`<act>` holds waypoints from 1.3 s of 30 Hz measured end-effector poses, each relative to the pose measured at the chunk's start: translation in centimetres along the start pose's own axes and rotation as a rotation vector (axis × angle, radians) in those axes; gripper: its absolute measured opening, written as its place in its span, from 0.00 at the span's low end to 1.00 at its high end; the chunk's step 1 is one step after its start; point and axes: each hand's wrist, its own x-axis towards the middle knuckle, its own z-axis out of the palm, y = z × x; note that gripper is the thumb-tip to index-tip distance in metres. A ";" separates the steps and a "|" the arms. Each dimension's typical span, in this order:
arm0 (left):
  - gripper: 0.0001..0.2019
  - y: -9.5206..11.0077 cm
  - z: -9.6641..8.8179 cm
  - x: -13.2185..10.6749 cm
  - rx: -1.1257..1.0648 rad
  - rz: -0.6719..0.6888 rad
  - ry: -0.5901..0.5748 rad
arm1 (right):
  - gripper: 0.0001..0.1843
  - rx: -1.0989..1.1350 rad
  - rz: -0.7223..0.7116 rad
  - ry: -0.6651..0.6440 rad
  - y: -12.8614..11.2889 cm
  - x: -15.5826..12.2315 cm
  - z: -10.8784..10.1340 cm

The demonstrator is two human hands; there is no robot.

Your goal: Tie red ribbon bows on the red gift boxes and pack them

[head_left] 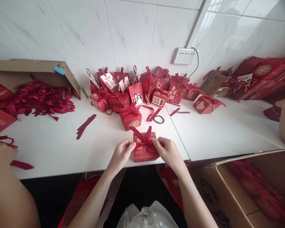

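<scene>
While the red cardboard gift box with pale lettering stands at the front edge of the white counter, the left hand and the right hand are at its two sides. The left fingers pinch one side of the dark red satin ribbon bow on its top, and the right fingers pinch the other side. Just behind this box is a red box with round gold emblem. Well to its left lies a heap of loose red ribbons; to its right, an open brown cardboard carton holds red boxes.
</scene>
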 end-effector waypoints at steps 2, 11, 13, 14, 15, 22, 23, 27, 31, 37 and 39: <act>0.18 0.0 0.0 -0.1 -0.003 0.003 0.003 | 0.23 0.061 -0.022 -0.028 0.3 0.0 0.2; 0.18 -0.6 0.2 0.0 -0.051 0.009 0.021 | 0.18 0.488 0.017 -0.031 2.2 -1.0 1.2; 0.18 -0.8 0.3 0.0 -0.081 0.007 0.010 | 0.18 0.597 0.029 -0.017 2.4 -1.0 1.6; 0.18 -0.9 0.3 0.1 -0.099 0.005 0.001 | 0.18 0.646 0.038 -0.012 2.5 -0.9 1.8; 0.18 -1.0 0.3 0.1 -0.117 0.003 -0.008 | 0.18 0.688 0.049 -0.010 2.7 -0.8 2.0; 0.18 -1.2 0.4 0.3 -0.128 0.021 -0.016 | 0.19 0.728 0.023 -0.070 3.9 -0.5 1.9; 0.18 -1.1 0.4 0.3 -0.109 0.023 -0.011 | 0.20 0.693 0.009 -0.086 3.8 -0.4 1.7; 0.18 -0.9 0.3 0.3 -0.068 0.027 -0.007 | 0.24 0.457 0.030 -0.061 2.7 -0.2 0.9; 0.18 -0.9 0.3 0.3 -0.055 0.025 0.003 | 0.24 0.226 0.067 -0.019 1.7 -0.2 0.5; 0.18 -0.9 0.3 0.3 -0.094 0.001 0.042 | 0.18 0.357 -0.005 -0.119 2.0 -0.6 0.7; 0.18 -0.8 0.3 0.2 -0.095 -0.004 0.044 | 0.18 0.420 -0.009 -0.122 2.2 -0.8 0.8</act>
